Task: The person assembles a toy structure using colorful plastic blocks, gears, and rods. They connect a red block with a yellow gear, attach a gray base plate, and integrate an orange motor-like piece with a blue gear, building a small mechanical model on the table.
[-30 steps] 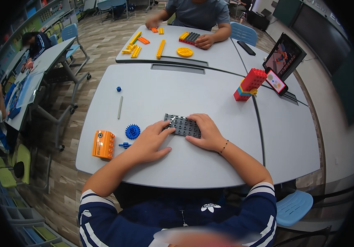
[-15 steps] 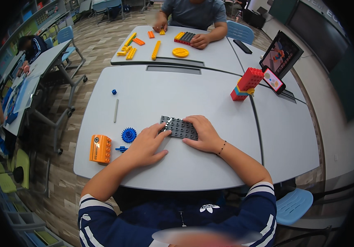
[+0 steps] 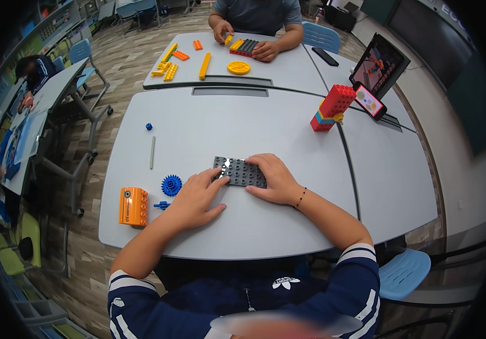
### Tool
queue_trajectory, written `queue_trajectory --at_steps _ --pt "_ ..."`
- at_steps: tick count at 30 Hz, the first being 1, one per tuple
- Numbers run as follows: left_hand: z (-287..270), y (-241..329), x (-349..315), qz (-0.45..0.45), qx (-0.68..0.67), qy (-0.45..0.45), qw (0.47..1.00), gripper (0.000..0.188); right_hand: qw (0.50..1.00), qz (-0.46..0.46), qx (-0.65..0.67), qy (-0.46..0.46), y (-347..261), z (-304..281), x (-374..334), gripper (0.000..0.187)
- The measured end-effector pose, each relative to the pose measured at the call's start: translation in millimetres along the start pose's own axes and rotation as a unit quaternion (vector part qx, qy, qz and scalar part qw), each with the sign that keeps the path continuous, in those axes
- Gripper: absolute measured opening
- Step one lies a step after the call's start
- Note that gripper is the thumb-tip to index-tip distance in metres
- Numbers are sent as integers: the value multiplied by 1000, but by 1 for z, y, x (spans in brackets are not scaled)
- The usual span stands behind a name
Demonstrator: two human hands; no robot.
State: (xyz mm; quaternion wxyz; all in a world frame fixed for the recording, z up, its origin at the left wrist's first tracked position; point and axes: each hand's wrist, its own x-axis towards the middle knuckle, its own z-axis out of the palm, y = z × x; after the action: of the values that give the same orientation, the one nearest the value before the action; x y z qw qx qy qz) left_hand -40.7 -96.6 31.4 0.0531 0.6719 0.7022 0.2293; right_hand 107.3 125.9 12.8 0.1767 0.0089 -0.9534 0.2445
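A dark grey studded building-block plate [image 3: 237,171] lies on the white table between my hands. My left hand [image 3: 194,198] has its fingertips on the left end. My right hand [image 3: 275,178] grips the right end, thumb at the near edge and fingers at the far edge. Beside my left hand are a blue gear wheel [image 3: 171,185] and a small blue connector piece [image 3: 161,205], with an orange block [image 3: 134,206] farther left. Farther up the table are a thin grey rod [image 3: 152,152] and a tiny blue piece [image 3: 148,126].
A tower of red, blue and yellow blocks [image 3: 333,107] stands at the far right, near a propped tablet [image 3: 375,65] and a phone [image 3: 370,101]. Across the table a person [image 3: 260,17] handles a block assembly [image 3: 244,47] among loose yellow and orange pieces.
The view has shifted slightly, moving the table things a little left in the picture. My hands keep their hold on the plate. Across the table, the person's hand has lifted a yellow piece.
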Motion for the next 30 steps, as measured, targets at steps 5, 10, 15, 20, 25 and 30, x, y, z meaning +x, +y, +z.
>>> queue_trajectory --at_steps 5,10,15,20,25,30 --pt "-1 0 0 2 2 -2 1000 59 1000 -7 -1 4 0 1 0 59" --pt "-1 -1 -1 -2 0 -6 1000 59 1000 -2 4 2 0 1 1 57" --pt "1 -1 -1 -10 15 -16 1000 59 1000 -4 1 0 0 0 1 56" --pt "1 -1 -1 -12 4 -17 1000 59 1000 -11 4 0 1 0 2 56" --pt "-1 1 -1 -16 10 -25 1000 61 1000 -14 12 5 1 0 0 56" --pt "-2 3 -1 -19 18 -32 999 62 1000 -5 17 1 2 -1 -1 57"
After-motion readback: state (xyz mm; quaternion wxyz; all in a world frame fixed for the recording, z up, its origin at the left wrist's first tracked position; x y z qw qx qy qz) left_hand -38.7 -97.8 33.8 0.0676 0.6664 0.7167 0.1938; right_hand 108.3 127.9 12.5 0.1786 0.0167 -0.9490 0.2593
